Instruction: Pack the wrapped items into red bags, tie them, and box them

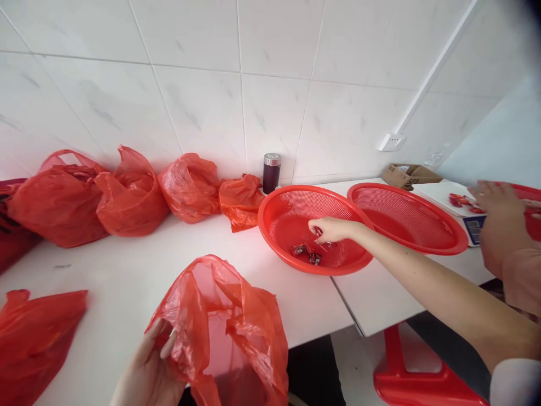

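My left hand [154, 361] is closed on the edge of a thin red plastic bag [257, 316], whose mouth gapes upward in front of me. My right hand [333, 230] reaches into a round red plastic basket [291, 265] with perforated sides. Pinched in its fingers is a small red-wrapped packet [318, 230], perhaps a sweet. A few more small shiny packets [299, 249] in red and dark wrappers lie on the basket floor under this hand. The bottom of the bag is out of sight.
Filled red bags [131, 197] line the wall, and another red bag [38, 344] lies at left. Behind stands a dark tumbler [271, 173]. Rightward are a second red basket [406, 225], a cardboard box [409, 176], a scale [473, 225] with red packets, another person's hands [499, 208] and a red stool [422, 383].
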Demonstrator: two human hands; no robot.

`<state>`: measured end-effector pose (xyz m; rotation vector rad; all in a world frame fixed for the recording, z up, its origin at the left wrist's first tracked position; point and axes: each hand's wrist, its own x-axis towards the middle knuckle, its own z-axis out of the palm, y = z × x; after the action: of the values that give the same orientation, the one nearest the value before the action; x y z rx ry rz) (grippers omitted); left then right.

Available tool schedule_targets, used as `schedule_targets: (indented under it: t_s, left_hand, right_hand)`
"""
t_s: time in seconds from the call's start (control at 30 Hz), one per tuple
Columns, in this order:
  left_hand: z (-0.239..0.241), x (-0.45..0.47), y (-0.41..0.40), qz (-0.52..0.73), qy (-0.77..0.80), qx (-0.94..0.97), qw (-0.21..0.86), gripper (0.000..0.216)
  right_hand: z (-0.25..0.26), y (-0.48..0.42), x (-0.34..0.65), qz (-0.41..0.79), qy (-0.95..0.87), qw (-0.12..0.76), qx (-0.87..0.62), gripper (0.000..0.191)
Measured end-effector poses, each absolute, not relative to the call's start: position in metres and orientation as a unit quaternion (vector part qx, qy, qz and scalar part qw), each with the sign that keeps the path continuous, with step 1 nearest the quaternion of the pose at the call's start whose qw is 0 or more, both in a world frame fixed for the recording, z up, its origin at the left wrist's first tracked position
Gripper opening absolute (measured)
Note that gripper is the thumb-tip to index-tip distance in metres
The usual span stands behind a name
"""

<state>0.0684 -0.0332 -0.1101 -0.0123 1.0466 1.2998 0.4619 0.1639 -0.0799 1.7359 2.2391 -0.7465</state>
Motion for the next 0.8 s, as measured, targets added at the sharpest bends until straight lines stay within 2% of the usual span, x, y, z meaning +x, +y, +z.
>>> schedule_targets:
  t_s: [0.1,0.2,0.3,0.43,0.5,0.67,0.8]
  left_hand:
    - [-0.117,0.065,-0.033,0.561,0.451,-0.002,0.694,0.022]
    - [-0.117,0.068,-0.033,0.560,0.444,0.003,0.699,0.025]
    - [-0.115,0.072,-0.032,0.558,0.459,0.007,0.691,0.026]
    - [-0.113,0.073,-0.032,0.571,0.469,-0.016,0.674,0.029]
    - [-0.111,0.071,-0.034,0.574,0.467,-0.024,0.672,0.028]
    - [-0.108,0.068,-0.036,0.576,0.445,-0.019,0.685,0.022]
    - [-0.106,0.075,-0.034,0.578,0.436,-0.020,0.689,0.026]
  right_hand:
    - [-0.083,0.151,0.445,-0.274,0.769,0.139,0.561,0.068]
    - [-0.094,0.138,0.429,-0.264,0.777,0.161,0.548,0.076]
    - [-0.102,0.135,0.424,-0.269,0.780,0.148,0.545,0.063]
    - [-0.098,0.145,0.429,-0.288,0.785,0.121,0.535,0.030]
    - [-0.088,0.153,0.435,-0.284,0.790,0.086,0.536,0.020]
    - [-0.050,0.163,0.443,-0.233,0.808,-0.019,0.541,0.015]
    - [-0.035,0.163,0.435,-0.209,0.820,-0.052,0.530,0.015]
